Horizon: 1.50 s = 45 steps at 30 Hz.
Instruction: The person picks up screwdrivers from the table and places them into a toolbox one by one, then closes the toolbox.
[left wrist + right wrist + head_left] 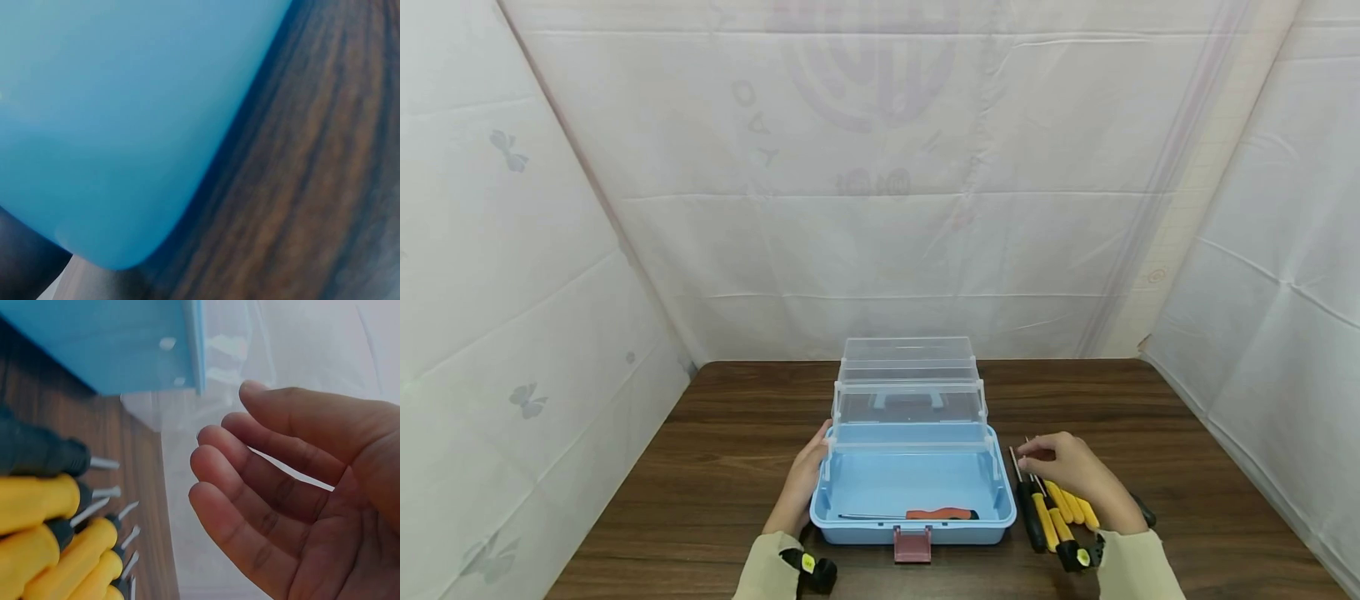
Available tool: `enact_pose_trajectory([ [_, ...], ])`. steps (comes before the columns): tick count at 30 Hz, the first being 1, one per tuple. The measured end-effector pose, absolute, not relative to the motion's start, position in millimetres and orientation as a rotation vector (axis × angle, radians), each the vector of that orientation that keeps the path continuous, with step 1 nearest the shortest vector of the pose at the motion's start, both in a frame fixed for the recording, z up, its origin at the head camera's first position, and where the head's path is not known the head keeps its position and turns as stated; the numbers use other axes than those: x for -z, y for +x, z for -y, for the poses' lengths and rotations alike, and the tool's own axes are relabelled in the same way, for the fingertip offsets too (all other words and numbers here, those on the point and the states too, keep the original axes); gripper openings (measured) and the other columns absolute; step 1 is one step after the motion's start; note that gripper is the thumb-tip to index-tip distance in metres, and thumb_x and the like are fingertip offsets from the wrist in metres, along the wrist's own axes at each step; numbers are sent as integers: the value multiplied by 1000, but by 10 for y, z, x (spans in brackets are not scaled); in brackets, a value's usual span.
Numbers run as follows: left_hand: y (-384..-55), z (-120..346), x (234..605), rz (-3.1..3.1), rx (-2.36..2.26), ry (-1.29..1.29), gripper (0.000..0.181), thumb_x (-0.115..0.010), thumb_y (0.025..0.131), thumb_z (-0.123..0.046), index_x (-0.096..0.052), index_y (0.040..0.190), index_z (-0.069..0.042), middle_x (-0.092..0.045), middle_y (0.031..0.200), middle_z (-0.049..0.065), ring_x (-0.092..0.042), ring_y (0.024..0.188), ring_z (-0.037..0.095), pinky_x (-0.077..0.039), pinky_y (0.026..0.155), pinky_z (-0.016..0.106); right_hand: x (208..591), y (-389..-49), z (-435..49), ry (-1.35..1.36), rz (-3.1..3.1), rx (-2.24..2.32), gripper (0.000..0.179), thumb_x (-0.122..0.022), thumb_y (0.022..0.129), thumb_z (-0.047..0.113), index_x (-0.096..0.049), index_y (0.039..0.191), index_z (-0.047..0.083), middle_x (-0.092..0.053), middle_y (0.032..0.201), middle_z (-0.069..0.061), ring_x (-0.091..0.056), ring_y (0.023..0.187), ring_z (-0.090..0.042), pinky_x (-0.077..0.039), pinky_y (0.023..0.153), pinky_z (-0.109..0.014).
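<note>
A light blue toolbox [850, 533] stands with its clear lid and trays [906, 371] raised. Inside, along the front wall, lies a screwdriver [942, 514] with an orange and black handle. My left hand [801, 483] rests against the box's left side, fingers extended along it; the left wrist view shows mostly the blue box wall [125, 125]. Over the tips of a row of screwdrivers [1032, 517], right of the box, my right hand [1071, 467] hovers with bent fingers. In the right wrist view nothing is between its thumb and fingers.
The screwdrivers have black or yellow-and-black handles [37, 500] and lie side by side, tips away from me. A pink latch [912, 547] hangs at the box front. White sheets [880, 208] surround the brown wooden table [730, 442] at the back and sides.
</note>
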State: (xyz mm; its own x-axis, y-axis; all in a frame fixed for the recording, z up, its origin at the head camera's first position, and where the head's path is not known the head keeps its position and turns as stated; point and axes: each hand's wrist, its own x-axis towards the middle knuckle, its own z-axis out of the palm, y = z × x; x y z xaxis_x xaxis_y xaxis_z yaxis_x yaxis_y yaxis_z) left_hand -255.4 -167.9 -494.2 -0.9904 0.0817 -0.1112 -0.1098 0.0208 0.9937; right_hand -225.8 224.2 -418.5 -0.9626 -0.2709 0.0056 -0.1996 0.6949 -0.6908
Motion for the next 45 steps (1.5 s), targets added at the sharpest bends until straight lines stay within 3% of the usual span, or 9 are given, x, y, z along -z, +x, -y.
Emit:
enact_pose_trajectory([
  [7, -2560, 1682, 4951, -2146, -2108, -46, 54, -33, 104, -29, -21, 154, -17, -16, 161, 14, -13, 147, 38, -16, 115, 59, 4268, -2254, -2363, -226, -2855, 1083, 25, -67, 87, 12, -70, 105, -4, -70, 97, -12, -64, 83, -20, -56, 70, -37],
  [14, -2579, 1681, 4962, -2148, -2114, -41, 54, -33, 103, -30, -21, 154, -17, -16, 161, 14, -12, 147, 38, -16, 115, 59, 4330, -2240, -2508, -164, -2824, 1059, 27, -65, 90, 16, -68, 109, -4, -68, 110, -22, -66, 93, -29, -56, 76, -45],
  [22, -2579, 1681, 4974, -2154, -2105, -42, 54, -34, 103, -31, -21, 154, -17, -15, 161, 13, -12, 148, 38, -16, 115, 59, 4436, -2230, -2617, -46, -2861, 977, 28, -65, 89, 16, -68, 108, -4, -70, 101, -16, -66, 91, -29, -55, 76, -45],
  [28, -2576, 1678, 4967, -2161, -2097, -51, 54, -33, 103, -28, -21, 154, -19, -15, 161, 13, -12, 147, 39, -17, 115, 60, 4503, -2225, -2683, 8, -2872, 947, 32, -65, 90, 18, -66, 112, -6, -68, 105, -22, -64, 96, -37, -55, 77, -48],
  [35, -2568, 1677, 4956, -2176, -2088, -66, 54, -34, 102, -27, -22, 154, -21, -18, 161, 13, -15, 147, 39, -19, 115, 60, 4610, -2219, -2734, 123, -2853, 921, 34, -65, 90, 18, -65, 112, -9, -68, 100, -20, -65, 89, -29, -55, 74, -45],
  [45, -2572, 1680, 4965, -2164, -2103, -62, 54, -34, 101, -23, -23, 154, -21, -18, 160, 12, -15, 147, 38, -19, 115, 59, 4643, -2213, -2774, 143, -2825, 872, 36, -66, 89, 18, -64, 112, -10, -69, 99, -21, -65, 90, -32, -54, 76, -47],
])
